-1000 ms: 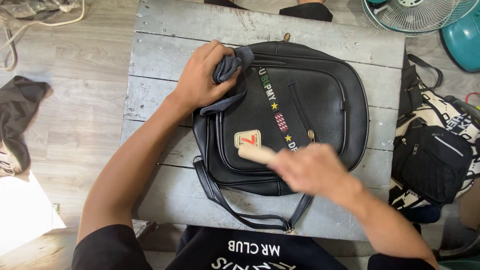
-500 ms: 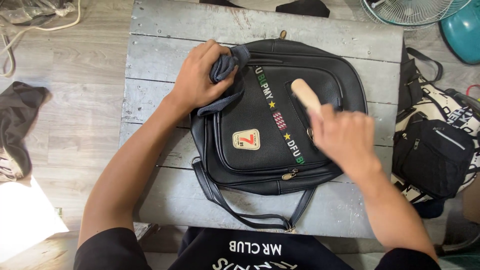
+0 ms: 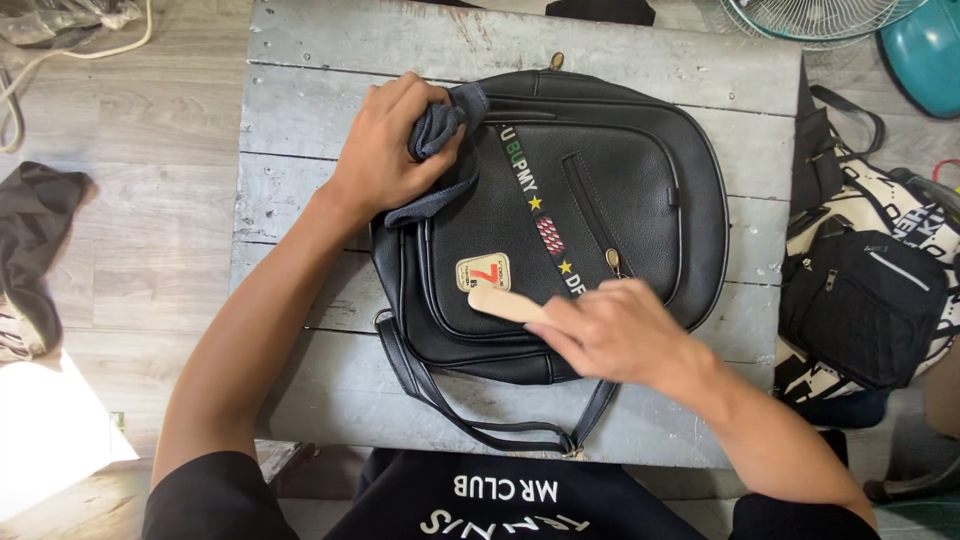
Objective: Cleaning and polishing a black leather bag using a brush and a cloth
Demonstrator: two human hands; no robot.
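Observation:
A black leather backpack (image 3: 620, 180) lies flat on a grey wooden table (image 3: 330, 100), front pocket up, with a striped band and a small patch on it. My left hand (image 3: 385, 150) rests on the bag's upper left corner, closed around a bunched dark grey cloth (image 3: 440, 125). My right hand (image 3: 615, 330) grips a pale wooden brush (image 3: 505, 302) by its handle, its head pressed on the lower front pocket just under the patch. The bag's strap (image 3: 470, 425) loops toward the table's near edge.
A black-and-white patterned bag with a black pouch (image 3: 870, 290) sits right of the table. A fan (image 3: 815, 15) and a teal object (image 3: 925, 50) stand at the top right. Dark clothing (image 3: 35, 240) lies on the floor at left.
My right hand has swept the brush from the bag's upper right down and left to the lower front pocket. My left hand has stayed on the cloth.

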